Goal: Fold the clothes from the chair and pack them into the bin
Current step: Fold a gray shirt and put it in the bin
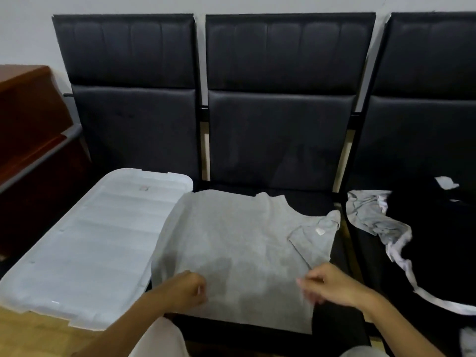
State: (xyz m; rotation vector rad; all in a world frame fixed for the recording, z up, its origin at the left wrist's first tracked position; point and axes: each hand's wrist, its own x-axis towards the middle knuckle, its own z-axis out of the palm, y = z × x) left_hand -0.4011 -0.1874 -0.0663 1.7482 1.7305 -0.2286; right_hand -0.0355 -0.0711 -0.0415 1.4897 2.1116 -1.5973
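Head view: grey shirt (231,243) flat on chair seat (319,210). Left hand (189,289) and right hand (332,283) grips curled, pinching near hem, apparently. Fold step starting; next: lift hem away from grips. Bin (85,243) lidded, left of left grip.

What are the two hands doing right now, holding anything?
Left hand: fingers curled on the grey shirt, seemingly pinching its near edge.
Right hand: fingers curled at the shirt's right side; blurred, so grip cannot be told.

Waiting room: linked padded black seats (280,135)
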